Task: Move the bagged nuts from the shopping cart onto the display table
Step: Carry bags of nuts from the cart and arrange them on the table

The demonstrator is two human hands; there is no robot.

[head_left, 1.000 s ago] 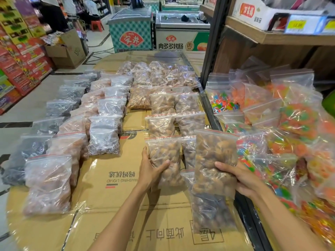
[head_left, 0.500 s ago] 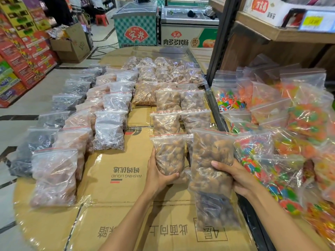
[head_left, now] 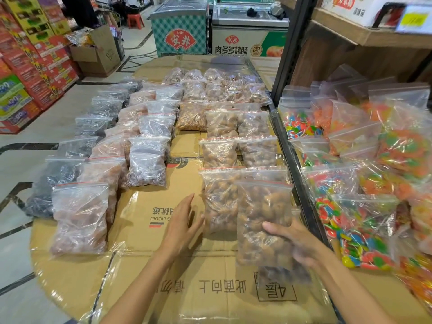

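The bag of nuts we are carrying is upright, its long axis running away from us, zip seal at the far end, held over the near right part of the bench. Our right hand grasps its lower right side, thumb across the front. Just to its left a placed bag lies flat in the right-hand column (the held bag overlaps it from this view). We judge the open spot to be directly below and nearer us. Our left hand is released, fingers spread, just beside the placed bag; whether it touches, we cannot tell.
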